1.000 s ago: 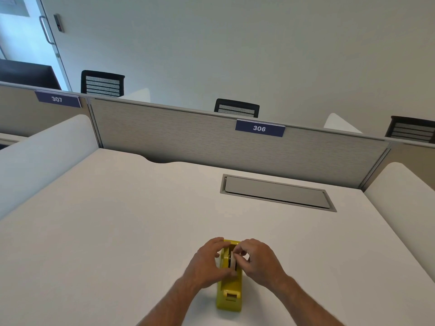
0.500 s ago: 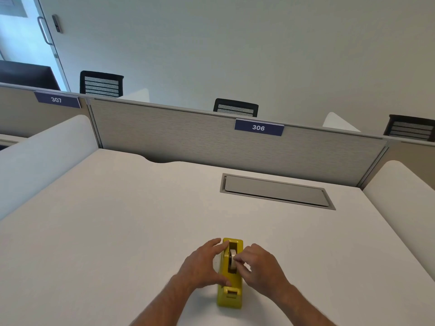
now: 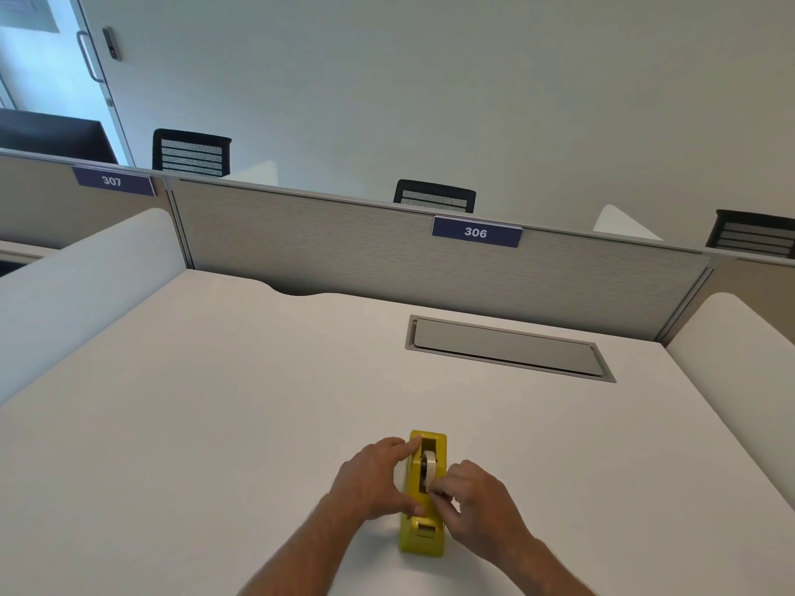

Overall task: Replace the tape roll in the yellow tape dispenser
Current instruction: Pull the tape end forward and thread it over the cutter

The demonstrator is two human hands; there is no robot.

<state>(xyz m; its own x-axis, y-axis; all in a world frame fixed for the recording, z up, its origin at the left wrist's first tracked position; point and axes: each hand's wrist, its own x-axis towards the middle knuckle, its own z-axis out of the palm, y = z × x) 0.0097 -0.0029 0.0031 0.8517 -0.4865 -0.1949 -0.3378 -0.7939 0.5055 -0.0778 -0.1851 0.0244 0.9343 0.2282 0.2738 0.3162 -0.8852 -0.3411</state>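
Note:
The yellow tape dispenser (image 3: pixel 423 533) stands on the white desk (image 3: pixel 215 423), its cutter end nearest me. A pale tape roll (image 3: pixel 428 468) sits upright in its slot. My left hand (image 3: pixel 373 481) grips the dispenser's left side, index finger along the top edge and thumb low on the body. My right hand (image 3: pixel 477 503) is at the right side, thumb and fingertips pinched at the near edge of the roll, apparently on the tape's end; the tape itself is too small to make out.
A grey cable hatch (image 3: pixel 507 348) is set in the desk behind the dispenser. A grey partition (image 3: pixel 344 247) labelled 306 closes the far edge, with white side dividers (image 3: pixel 86 273) left and right. Black chair backs (image 3: pixel 191 152) show beyond.
The roll now sits lower in the slot. My right hand has slid toward me to the roll's near edge, and my left hand has spread along the dispenser's side.

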